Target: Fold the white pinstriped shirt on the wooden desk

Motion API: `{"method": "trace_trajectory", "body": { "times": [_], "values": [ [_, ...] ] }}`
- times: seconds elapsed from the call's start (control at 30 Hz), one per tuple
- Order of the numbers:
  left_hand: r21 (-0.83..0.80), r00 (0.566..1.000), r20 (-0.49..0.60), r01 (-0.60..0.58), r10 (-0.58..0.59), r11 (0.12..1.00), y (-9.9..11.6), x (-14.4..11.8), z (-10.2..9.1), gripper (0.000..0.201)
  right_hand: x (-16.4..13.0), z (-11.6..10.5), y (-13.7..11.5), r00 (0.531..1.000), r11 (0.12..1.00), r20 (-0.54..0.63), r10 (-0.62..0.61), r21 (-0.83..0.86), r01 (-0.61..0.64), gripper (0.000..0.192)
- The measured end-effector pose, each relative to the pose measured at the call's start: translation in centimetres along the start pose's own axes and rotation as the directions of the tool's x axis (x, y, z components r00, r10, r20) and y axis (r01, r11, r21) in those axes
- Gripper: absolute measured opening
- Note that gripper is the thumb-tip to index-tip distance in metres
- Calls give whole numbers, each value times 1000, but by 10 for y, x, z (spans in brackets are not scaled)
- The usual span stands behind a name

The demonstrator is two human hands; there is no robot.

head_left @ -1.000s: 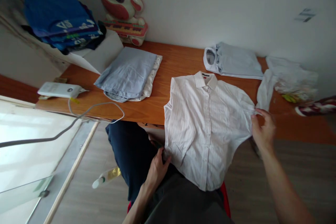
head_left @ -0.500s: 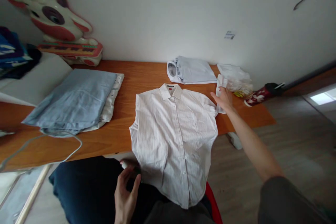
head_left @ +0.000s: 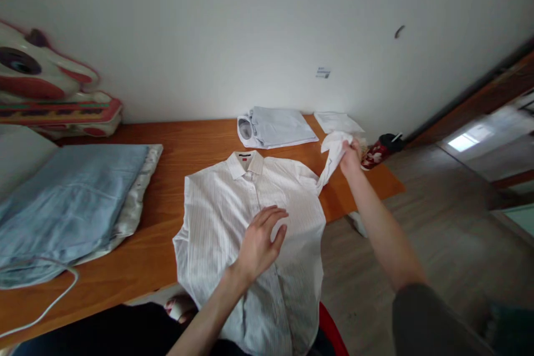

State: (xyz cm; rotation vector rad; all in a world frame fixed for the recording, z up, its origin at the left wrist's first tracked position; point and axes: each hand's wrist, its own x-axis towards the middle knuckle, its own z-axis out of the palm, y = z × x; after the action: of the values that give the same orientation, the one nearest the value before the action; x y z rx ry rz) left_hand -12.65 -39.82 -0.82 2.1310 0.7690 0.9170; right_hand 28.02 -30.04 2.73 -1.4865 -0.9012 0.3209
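A white striped button-up shirt [head_left: 217, 206] lies front side up, its collar toward the wall and its lower part hanging over the table's front edge onto my lap. My right hand [head_left: 351, 157] is closed on the cuff end of the shirt's sleeve on the right, which is lifted off the table and twisted. Over the middle of the shirt front hovers my left hand [head_left: 263, 240], fingers bent and apart, holding nothing. Whether it touches the cloth I cannot tell. The sleeve on the left side is not visible beyond the shoulder.
Folded light-blue clothes [head_left: 275, 127] lie by the wall on the wooden table [head_left: 175, 139]. A clear plastic bag [head_left: 336, 121] and a dark red tumbler [head_left: 377, 153] stand at right. On the left are folded blue garments [head_left: 79, 194], a white cable [head_left: 54, 303] and a cow-shaped toy keyboard [head_left: 54, 89].
My right hand has taken hold of the sleeve end and raised it. My left hand has moved from beside the shirt up over its front. The view has shifted right.
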Motion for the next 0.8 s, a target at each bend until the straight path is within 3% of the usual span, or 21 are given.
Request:
{"method": "trace_trajectory", "body": {
  "times": [0.07,0.1,0.17,0.2,0.3,0.4,0.47,0.57,0.63,0.7,0.8],
  "values": [
    [45,996,55,-76,73,996,-16,40,18,34,-38,-34,-2,992,956,-124,-12,288,48,36],
    [76,992,81,-103,97,992,-24,58,27,35,-61,-54,0,987,885,-160,16,463,61,39],
    [149,983,136,-142,122,979,-40,88,47,35,-107,-94,12,979,768,-148,141,640,-14,41],
    [187,979,157,-156,128,970,-47,101,56,36,-127,-113,20,965,745,-160,210,665,-52,43],
    [306,972,202,-177,118,936,-65,131,83,45,-159,-160,37,937,803,-110,333,554,-220,55],
    [414,973,213,-168,84,895,-79,145,102,69,-156,-192,35,923,850,59,379,371,-373,64],
    [459,973,219,-169,74,872,-86,148,110,85,-145,-211,23,925,865,112,364,327,-380,56],
    [493,973,220,-168,65,854,-93,146,116,101,-131,-237,7,956,851,-63,287,475,-224,41],
    [504,974,217,-163,58,848,-96,145,118,106,-128,-251,3,947,788,-158,278,602,-131,34],
    [512,974,218,-161,54,844,-97,145,119,110,-130,-257,8,931,716,-146,334,682,-149,30],
    [522,974,222,-161,49,837,-97,146,120,113,-140,-254,30,886,680,-117,449,688,-254,53]
  ]
}}
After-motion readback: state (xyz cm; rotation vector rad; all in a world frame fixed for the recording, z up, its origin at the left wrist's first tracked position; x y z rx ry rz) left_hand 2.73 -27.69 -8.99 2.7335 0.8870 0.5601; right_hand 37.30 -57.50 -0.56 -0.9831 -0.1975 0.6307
